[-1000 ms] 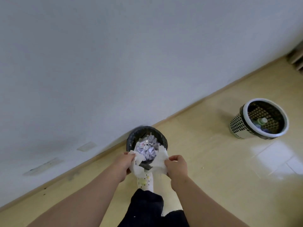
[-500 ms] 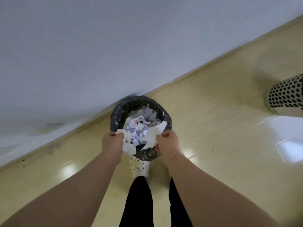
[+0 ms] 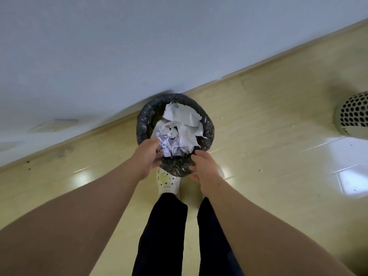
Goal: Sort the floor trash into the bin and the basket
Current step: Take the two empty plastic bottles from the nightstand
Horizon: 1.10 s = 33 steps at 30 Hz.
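Observation:
A round bin lined with a black bag [image 3: 145, 120] stands on the floor against the wall, right in front of my feet. White tissue sheets [image 3: 184, 118] and crumpled paper [image 3: 169, 144] fill it to the rim. My left hand [image 3: 146, 157] hovers over the bin's near left rim with relaxed fingers and holds nothing. My right hand [image 3: 203, 166] hangs just before the near right rim, fingers loose and empty. The white perforated basket [image 3: 353, 115] shows only partly at the right edge.
A pale wall meets the light tiled floor [image 3: 268, 120] along a beige skirting board [image 3: 258, 66]. My legs in dark trousers and a white clog [image 3: 167, 180] stand right below the bin. Small crumbs dot the floor to the right.
Both hands held white tissue over the bin; now the tissue lies inside it and both hands are empty and drawn slightly back. The view has dipped, pushing the basket to the right edge.

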Each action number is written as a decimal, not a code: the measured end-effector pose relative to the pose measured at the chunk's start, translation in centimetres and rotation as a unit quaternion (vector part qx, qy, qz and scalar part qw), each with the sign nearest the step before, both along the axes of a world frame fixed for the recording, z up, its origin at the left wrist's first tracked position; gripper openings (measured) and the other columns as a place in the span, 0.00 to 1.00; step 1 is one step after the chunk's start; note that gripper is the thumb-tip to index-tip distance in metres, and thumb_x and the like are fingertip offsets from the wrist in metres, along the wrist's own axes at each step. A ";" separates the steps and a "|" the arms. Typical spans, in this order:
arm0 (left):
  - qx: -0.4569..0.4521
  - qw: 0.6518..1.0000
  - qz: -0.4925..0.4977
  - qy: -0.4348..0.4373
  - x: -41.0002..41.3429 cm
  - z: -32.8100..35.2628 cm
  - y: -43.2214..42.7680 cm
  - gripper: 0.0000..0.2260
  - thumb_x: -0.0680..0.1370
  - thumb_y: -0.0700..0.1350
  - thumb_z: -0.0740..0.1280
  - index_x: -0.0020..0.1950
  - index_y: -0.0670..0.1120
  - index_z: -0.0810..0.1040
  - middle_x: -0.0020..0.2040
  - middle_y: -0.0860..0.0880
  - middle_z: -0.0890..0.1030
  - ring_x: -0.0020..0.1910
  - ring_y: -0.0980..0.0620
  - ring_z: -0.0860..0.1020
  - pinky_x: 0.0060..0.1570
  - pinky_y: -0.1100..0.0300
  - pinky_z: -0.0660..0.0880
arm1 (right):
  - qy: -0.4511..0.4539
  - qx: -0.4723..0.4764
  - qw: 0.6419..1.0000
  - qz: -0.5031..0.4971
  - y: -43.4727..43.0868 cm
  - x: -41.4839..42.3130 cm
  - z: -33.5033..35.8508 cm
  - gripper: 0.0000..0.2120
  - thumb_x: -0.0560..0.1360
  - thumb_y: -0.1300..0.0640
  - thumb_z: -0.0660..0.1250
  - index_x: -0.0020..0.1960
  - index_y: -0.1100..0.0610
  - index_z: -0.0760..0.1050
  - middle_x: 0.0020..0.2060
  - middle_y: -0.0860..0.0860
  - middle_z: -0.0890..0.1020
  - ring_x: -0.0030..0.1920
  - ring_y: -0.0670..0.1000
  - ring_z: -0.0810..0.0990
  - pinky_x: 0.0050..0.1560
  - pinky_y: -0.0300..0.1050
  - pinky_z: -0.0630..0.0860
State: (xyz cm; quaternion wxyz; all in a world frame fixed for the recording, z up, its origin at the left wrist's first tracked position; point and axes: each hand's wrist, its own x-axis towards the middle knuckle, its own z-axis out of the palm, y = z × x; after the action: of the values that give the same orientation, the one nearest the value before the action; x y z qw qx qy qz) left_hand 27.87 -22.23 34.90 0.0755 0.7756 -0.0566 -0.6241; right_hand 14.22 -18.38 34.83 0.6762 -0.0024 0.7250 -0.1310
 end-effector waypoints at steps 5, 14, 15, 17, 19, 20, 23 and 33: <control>-0.015 1.000 0.018 -0.006 -0.1 6.3 2.2 0.06 0.81 0.45 0.58 0.46 0.47 0.72 0.43 0.48 0.75 0.42 0.52 0.75 0.50 0.54 0.72 | 0.002 -0.002 0.998 0.057 2.6 -0.6 6.1 0.08 0.76 0.65 0.57 0.42 0.56 0.71 0.32 0.51 0.69 0.28 0.47 0.65 0.29 0.40 0.62; -0.098 0.978 0.180 0.028 0.3 17.3 7.0 0.04 0.80 0.40 0.60 0.47 0.44 0.73 0.42 0.47 0.76 0.42 0.51 0.76 0.48 0.55 0.71 | 0.039 -0.101 0.973 0.203 1.4 -2.3 17.4 0.09 0.78 0.61 0.59 0.40 0.54 0.70 0.34 0.51 0.74 0.32 0.49 0.71 0.36 0.41 0.68; -0.108 0.973 0.204 0.027 1.0 18.9 8.1 0.04 0.80 0.40 0.60 0.46 0.44 0.73 0.42 0.47 0.76 0.40 0.52 0.76 0.48 0.55 0.71 | 0.048 -0.119 0.965 0.227 1.3 -1.6 19.2 0.09 0.78 0.61 0.59 0.40 0.54 0.70 0.34 0.51 0.74 0.32 0.49 0.71 0.36 0.42 0.68; -0.130 0.961 0.242 0.025 2.6 21.3 10.1 0.04 0.80 0.41 0.60 0.46 0.45 0.72 0.41 0.48 0.76 0.39 0.53 0.75 0.49 0.55 0.70 | 0.061 -0.144 0.953 0.258 1.3 -0.2 21.7 0.08 0.78 0.62 0.58 0.41 0.55 0.70 0.34 0.52 0.74 0.32 0.49 0.71 0.35 0.41 0.69; -0.153 0.948 0.278 0.022 4.4 23.3 12.5 0.04 0.80 0.42 0.59 0.47 0.45 0.72 0.41 0.49 0.75 0.39 0.53 0.75 0.50 0.54 0.70 | 0.071 -0.164 0.938 0.297 1.7 1.4 23.8 0.07 0.78 0.63 0.58 0.43 0.57 0.72 0.35 0.52 0.74 0.33 0.49 0.71 0.35 0.40 0.70; -0.162 0.941 0.296 0.022 5.5 24.1 13.8 0.04 0.80 0.43 0.59 0.48 0.45 0.72 0.42 0.49 0.75 0.40 0.53 0.75 0.49 0.55 0.71 | 0.075 -0.173 0.930 0.316 2.1 2.6 24.7 0.06 0.78 0.62 0.58 0.43 0.57 0.72 0.35 0.52 0.74 0.34 0.49 0.72 0.36 0.40 0.71; -0.195 0.914 0.355 0.019 9.7 27.1 19.5 0.05 0.80 0.43 0.59 0.45 0.48 0.71 0.40 0.49 0.74 0.38 0.54 0.75 0.42 0.58 0.71 | 0.067 -0.191 0.901 0.383 5.5 7.9 27.3 0.08 0.77 0.61 0.60 0.39 0.56 0.71 0.35 0.52 0.74 0.35 0.49 0.73 0.37 0.41 0.71; -0.231 0.799 0.550 -0.069 26.4 31.9 46.0 0.05 0.81 0.42 0.59 0.45 0.48 0.70 0.38 0.49 0.74 0.36 0.54 0.74 0.37 0.60 0.69 | -0.075 -0.245 0.733 0.630 28.5 33.5 33.1 0.04 0.79 0.57 0.61 0.50 0.58 0.70 0.37 0.50 0.75 0.34 0.48 0.73 0.36 0.40 0.70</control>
State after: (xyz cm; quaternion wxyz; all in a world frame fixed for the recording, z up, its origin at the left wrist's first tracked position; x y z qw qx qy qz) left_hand 54.29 23.73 66.81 0.5790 0.6768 0.2324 -0.3908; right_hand 47.69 10.15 67.95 0.6322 -0.6142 0.4472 0.1523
